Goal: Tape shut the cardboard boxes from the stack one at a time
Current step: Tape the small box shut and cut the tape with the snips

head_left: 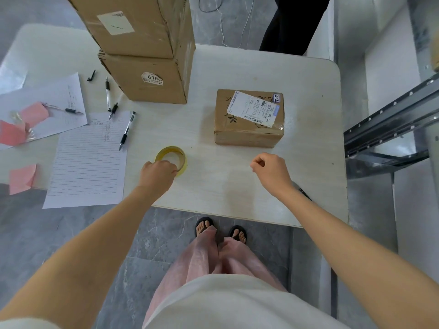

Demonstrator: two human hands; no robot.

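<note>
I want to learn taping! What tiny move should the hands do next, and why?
Probably bring the tape roll up to the small box. The left hand grips the roll, the right hand looks pinched, maybe on the tape's end, and the box lies just beyond.

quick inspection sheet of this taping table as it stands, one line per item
surface: white table with rounded corners
job's things: small brown cardboard box with white label, apart from the stack of two larger cardboard boxes; yellowish clear tape roll near front edge
clutter: black-and-white pens, lined paper sheets, pink notes, all left
grippers: left hand grips the tape roll; right hand curled, nothing clearly held
cables: thin white and dark cables on floor beyond table
surroundings: grey tiled floor, grey metal rack at right
</note>
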